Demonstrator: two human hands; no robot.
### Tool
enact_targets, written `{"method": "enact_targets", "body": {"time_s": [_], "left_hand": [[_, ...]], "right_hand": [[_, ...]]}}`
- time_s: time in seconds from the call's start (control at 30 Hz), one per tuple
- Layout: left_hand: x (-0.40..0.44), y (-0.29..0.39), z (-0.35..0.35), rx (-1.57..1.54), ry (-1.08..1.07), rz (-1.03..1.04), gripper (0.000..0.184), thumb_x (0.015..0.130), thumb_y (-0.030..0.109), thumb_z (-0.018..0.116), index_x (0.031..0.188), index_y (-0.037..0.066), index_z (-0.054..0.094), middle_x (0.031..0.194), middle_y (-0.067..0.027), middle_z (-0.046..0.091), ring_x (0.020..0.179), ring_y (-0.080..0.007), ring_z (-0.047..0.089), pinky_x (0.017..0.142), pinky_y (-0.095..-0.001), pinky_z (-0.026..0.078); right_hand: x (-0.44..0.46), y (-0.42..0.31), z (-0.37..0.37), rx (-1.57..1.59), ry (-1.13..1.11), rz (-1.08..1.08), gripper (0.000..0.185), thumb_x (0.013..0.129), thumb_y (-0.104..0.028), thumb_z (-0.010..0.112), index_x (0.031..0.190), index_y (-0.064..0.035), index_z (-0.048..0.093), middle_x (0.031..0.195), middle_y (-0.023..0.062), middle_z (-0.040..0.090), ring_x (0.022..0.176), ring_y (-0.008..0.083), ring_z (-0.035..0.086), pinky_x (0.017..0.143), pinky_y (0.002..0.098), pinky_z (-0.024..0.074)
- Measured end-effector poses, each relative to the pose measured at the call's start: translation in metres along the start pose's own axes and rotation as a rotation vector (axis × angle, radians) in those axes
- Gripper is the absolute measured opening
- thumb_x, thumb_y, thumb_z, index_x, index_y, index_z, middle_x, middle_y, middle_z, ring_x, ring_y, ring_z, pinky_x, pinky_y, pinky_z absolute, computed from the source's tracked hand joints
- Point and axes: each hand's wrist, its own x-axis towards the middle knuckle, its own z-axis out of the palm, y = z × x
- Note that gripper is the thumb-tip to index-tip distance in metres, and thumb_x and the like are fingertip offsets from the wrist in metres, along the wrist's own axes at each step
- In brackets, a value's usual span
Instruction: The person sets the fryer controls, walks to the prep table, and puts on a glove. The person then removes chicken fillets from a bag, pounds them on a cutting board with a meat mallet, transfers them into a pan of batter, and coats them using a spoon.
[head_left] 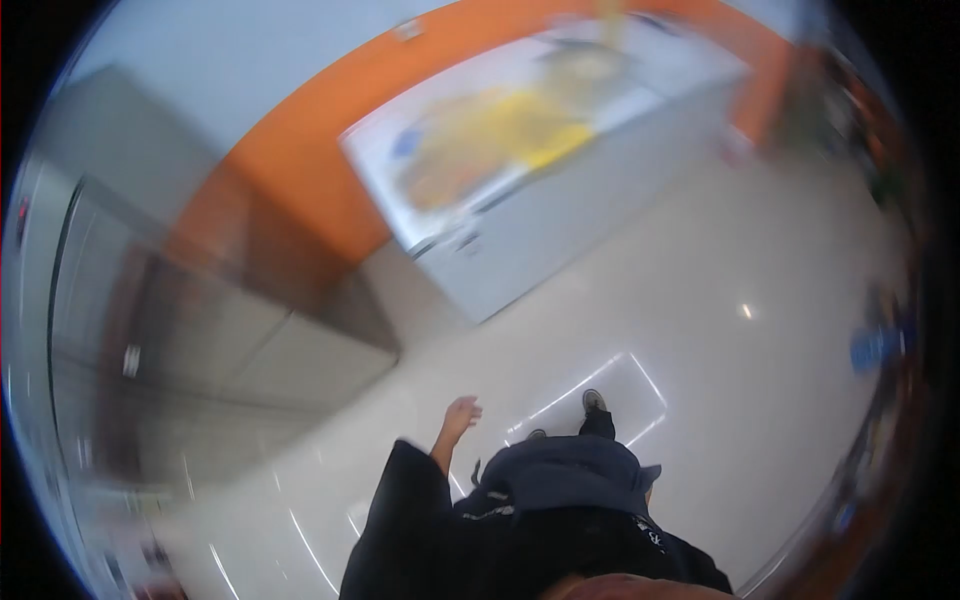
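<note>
Left hand empty, fingers loose, above floor, lower centre; right hand out of sight, state can't tell. Blurred yellow items on bench, upper centre. No handling visible; done/left unclear.

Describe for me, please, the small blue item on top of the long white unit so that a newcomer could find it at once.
Find the orange wall band, then the long white unit in front of it. On its top, look toward the picture's left end, beside the yellow material. The small blue item, blurred, stands out by its colour.
</note>
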Motion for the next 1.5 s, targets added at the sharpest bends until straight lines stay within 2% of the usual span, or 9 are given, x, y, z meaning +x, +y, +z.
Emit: {"method": "enact_targets", "body": {"time_s": [0.17, 0.27, 0.37, 0.4, 1.0, 1.13, 1.33, 1.43, 1.5], "left_hand": [[-0.05, -0.113, 0.044, 0.355, 0.15, -0.13, 0.032, 0.088, 0.022, 0.05, 0.11, 0.002, 0.061, 0.082, -0.0108, 0.067, 0.066, -0.0197, 0.064, 0.058, -0.033, 0.052], [-0.159, -0.149, 0.104, -0.188, 0.546, -0.308, 0.027, 0.084, 0.018, 0.052, 0.097, -0.002, 0.065, 0.079, -0.0125, 0.067, 0.067, -0.0235, 0.064, 0.061, -0.0369, 0.053], [-0.217, -0.303, 0.157, 0.952, 0.184, -0.329, 0.013, 0.082, 0.02, 0.067, 0.077, 0.008, 0.068, 0.079, -0.0073, 0.067, 0.075, -0.0182, 0.065, 0.063, -0.0359, 0.051], [-0.251, -0.295, 0.193, 0.333, 0.41, -0.264, 0.01, 0.082, 0.017, 0.067, 0.078, 0.008, 0.068, 0.08, -0.0077, 0.067, 0.077, -0.0194, 0.066, 0.066, -0.0363, 0.052], [-0.365, -0.352, 0.302, 0.128, 0.347, -0.328, 0.028, 0.09, 0.011, 0.051, 0.116, 0.002, 0.058, 0.109, -0.0189, 0.063, 0.105, -0.0299, 0.062, 0.089, -0.0416, 0.051], [-0.387, -0.314, 0.278, -1.26, 1.108, -0.604, 0.033, 0.093, 0.021, 0.052, 0.118, 0.0, 0.053, 0.11, -0.0184, 0.062, 0.099, -0.0303, 0.062, 0.081, -0.0404, 0.053], [-0.376, -0.316, 0.248, -1.627, 1.14, -0.667, 0.04, 0.096, 0.03, 0.051, 0.125, 0.001, 0.053, 0.112, -0.0179, 0.061, 0.11, -0.0301, 0.058, 0.093, -0.0424, 0.049], [-0.352, -0.359, 0.281, -0.084, 0.853, -0.473, 0.031, 0.09, 0.025, 0.053, 0.108, 0.002, 0.06, 0.094, -0.0166, 0.068, 0.088, -0.0289, 0.067, 0.077, -0.0402, 0.052], [-0.346, -0.328, 0.272, -0.581, 0.98, -0.629, 0.028, 0.087, 0.024, 0.054, 0.1, 0.001, 0.063, 0.092, -0.0201, 0.067, 0.09, -0.0322, 0.066, 0.079, -0.0424, 0.051]], "right_hand": [[0.15, -0.074, -0.149, -0.424, -0.31, -0.228, 0.037, 0.082, -0.03, 0.059, 0.107, -0.0042, 0.066, 0.112, 0.0228, 0.061, 0.11, 0.0388, 0.051, 0.094, 0.0477, 0.0407], [0.213, -0.155, -0.188, -0.65, -0.447, -0.386, 0.038, 0.081, -0.031, 0.06, 0.108, -0.0044, 0.066, 0.113, 0.0228, 0.061, 0.112, 0.0389, 0.05, 0.095, 0.0481, 0.0399], [0.264, -0.211, -0.197, -0.844, -0.578, -0.491, 0.04, 0.08, -0.031, 0.06, 0.109, -0.0046, 0.066, 0.115, 0.0227, 0.06, 0.114, 0.039, 0.049, 0.096, 0.0486, 0.039], [0.275, -0.227, -0.193, -0.897, -0.623, -0.527, 0.04, 0.08, -0.031, 0.061, 0.109, -0.0047, 0.066, 0.115, 0.0227, 0.06, 0.114, 0.039, 0.048, 0.096, 0.0487, 0.0387], [0.229, -0.317, 0.113, -1.736, -1.073, -0.979, 0.047, 0.076, -0.034, 0.064, 0.114, -0.0062, 0.065, 0.122, 0.0224, 0.057, 0.125, 0.0395, 0.041, 0.103, 0.0514, 0.0334], [0.211, -0.331, 0.171, -1.954, -1.075, -1.117, 0.049, 0.075, -0.035, 0.065, 0.115, -0.0065, 0.065, 0.124, 0.0223, 0.057, 0.127, 0.0396, 0.04, 0.104, 0.052, 0.0322], [0.202, -0.343, 0.231, -2.269, -1.042, -1.325, 0.052, 0.074, -0.036, 0.066, 0.117, -0.007, 0.064, 0.126, 0.0222, 0.056, 0.131, 0.0397, 0.037, 0.106, 0.0529, 0.0305], [0.203, -0.345, 0.254, -2.445, -1.019, -1.439, 0.053, 0.073, -0.036, 0.066, 0.118, -0.0072, 0.064, 0.127, 0.0222, 0.056, 0.133, 0.0398, 0.036, 0.107, 0.0534, 0.0296], [0.235, -0.329, 0.266, -2.161, -0.869, -2.039, 0.054, 0.075, -0.04, 0.064, 0.119, -0.0079, 0.064, 0.135, 0.0199, 0.049, 0.137, 0.0397, 0.027, 0.109, 0.0578, 0.0207]]}}
